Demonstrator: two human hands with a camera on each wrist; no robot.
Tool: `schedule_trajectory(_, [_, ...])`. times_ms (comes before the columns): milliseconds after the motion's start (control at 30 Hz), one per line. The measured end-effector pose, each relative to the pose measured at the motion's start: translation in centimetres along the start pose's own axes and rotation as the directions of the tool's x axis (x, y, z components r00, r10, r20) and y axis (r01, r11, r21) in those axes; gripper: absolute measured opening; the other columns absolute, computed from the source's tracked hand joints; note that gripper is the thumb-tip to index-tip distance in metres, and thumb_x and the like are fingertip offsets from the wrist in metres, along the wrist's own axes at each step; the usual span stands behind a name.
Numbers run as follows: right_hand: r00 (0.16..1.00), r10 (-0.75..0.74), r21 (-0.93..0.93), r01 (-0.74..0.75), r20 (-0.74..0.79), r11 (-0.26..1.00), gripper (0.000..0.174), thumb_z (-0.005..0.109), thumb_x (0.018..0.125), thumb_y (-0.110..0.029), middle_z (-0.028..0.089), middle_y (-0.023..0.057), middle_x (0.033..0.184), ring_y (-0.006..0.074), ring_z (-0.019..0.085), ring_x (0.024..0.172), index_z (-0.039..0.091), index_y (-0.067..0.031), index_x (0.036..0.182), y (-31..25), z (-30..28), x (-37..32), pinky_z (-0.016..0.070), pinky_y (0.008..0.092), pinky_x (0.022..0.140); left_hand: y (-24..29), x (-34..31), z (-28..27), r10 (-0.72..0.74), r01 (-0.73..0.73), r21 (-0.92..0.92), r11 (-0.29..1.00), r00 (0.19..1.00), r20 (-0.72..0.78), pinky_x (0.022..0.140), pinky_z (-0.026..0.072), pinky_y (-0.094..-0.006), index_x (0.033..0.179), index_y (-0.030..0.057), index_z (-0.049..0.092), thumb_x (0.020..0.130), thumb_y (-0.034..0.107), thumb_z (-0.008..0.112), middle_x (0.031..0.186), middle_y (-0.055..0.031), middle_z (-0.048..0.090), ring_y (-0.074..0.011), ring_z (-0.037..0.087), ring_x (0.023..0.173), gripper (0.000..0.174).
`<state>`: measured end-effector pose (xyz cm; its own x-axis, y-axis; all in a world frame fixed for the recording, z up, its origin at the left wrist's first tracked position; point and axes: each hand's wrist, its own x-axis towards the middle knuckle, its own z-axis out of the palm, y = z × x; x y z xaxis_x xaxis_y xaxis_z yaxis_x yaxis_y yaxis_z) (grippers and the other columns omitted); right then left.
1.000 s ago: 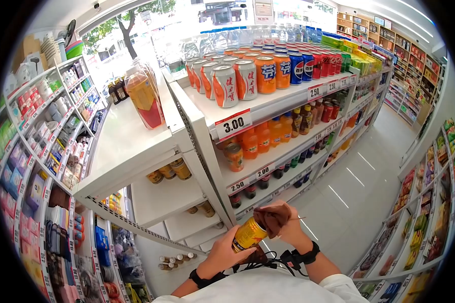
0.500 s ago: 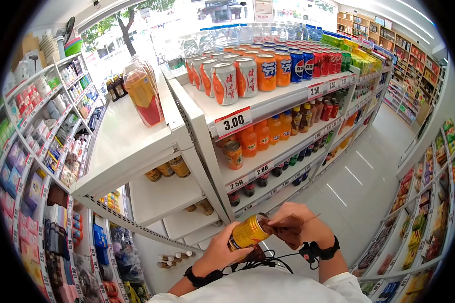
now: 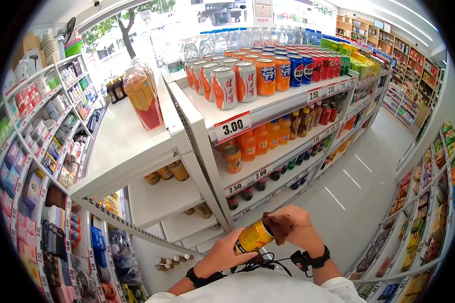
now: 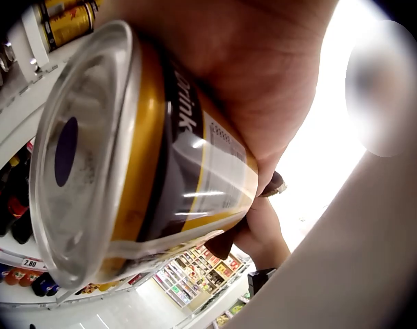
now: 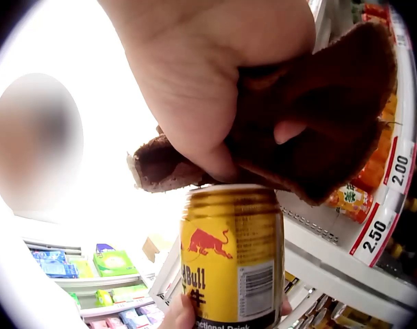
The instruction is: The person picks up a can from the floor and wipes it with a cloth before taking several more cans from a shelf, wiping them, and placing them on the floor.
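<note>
My left hand (image 3: 224,254) grips a yellow Red Bull can (image 3: 253,238) round its body and holds it tilted in front of my chest. Its silver base (image 4: 81,164) fills much of the left wrist view. With my right hand (image 3: 299,225) I hold a brown cloth (image 5: 332,116) against the can's top end. The right wrist view has the thumb pressing the cloth right at the rim, and the can's red bull logo (image 5: 210,242) shows below. The cloth hides the top of the can.
A white shelf (image 3: 159,199) at front left bears several yellow cans (image 3: 178,170). More cans (image 3: 174,260) stand low near the floor. Beyond it, a drinks rack holds rows of soda cans (image 3: 223,87) above bottles. A snack shelf (image 3: 414,237) lines the right side of the aisle (image 3: 354,171).
The cloth covered the can's top, then came off to the right so the rim showed, and is now back over that end. My left hand keeps its grip on the can.
</note>
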<state>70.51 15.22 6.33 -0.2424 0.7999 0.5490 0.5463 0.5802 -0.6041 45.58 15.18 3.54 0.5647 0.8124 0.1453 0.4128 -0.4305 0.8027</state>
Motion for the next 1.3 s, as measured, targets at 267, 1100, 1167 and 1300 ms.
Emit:
schedule_trajectory(267, [0.995,0.019,0.570,0.040,-0.097,0.821,0.026,0.058,0.082,0.003,0.069,0.0106,0.091,0.0228,0.066,0.083,0.065,-0.0036,0.106,-0.2,1.1,0.1,0.0533,0.0325,0.074,-0.2,0.2,0.5,-0.019,0.023,-0.116,0.993,0.999,0.035,0.083,0.0524,-0.0380,0.133,0.0042,0.046,0.080,0.040,0.078,0.110,-0.0219,0.065,-0.0364,0.067,0.098,0.072])
schedule_trajectory(1100, [0.986,0.064,0.430,0.008,-0.152,0.903,0.070,0.092,0.065,-0.010,0.053,0.0096,0.117,0.0110,0.058,0.078,0.051,0.0026,0.121,0.0,8.6,-3.3,0.0459,0.0188,0.064,-0.4,3.7,2.4,-0.285,-0.196,-0.735,0.649,0.833,-0.474,0.090,0.0473,-0.0305,0.130,-0.0009,0.042,0.095,0.020,0.063,0.117,-0.0098,0.059,-0.0151,0.058,0.103,0.046])
schedule_trajectory(1167, [0.980,0.174,0.565,-0.090,-0.096,0.820,0.074,0.092,0.063,-0.011,0.051,0.0100,0.120,0.0107,0.057,0.079,0.051,0.0031,0.123,0.7,9.8,-4.0,0.0458,0.0191,0.065,-0.2,3.8,2.6,-0.298,-0.192,-0.739,0.645,0.828,-0.475,0.090,0.0474,-0.0304,0.130,-0.0007,0.041,0.095,0.020,0.063,0.117,-0.0097,0.059,-0.0152,0.058,0.104,0.046])
schedule_trajectory(1300, [0.987,0.113,0.527,-0.035,-0.117,0.849,0.080,0.093,0.062,-0.009,0.051,0.0101,0.123,0.0091,0.056,0.081,0.050,0.0048,0.127,1.1,10.1,-3.6,0.0455,0.0190,0.065,0.8,3.7,2.6,-0.279,-0.176,-0.740,0.649,0.850,-0.446,0.091,0.0467,-0.0307,0.131,-0.0003,0.040,0.096,0.021,0.063,0.118,-0.0101,0.058,-0.0156,0.057,0.105,0.047])
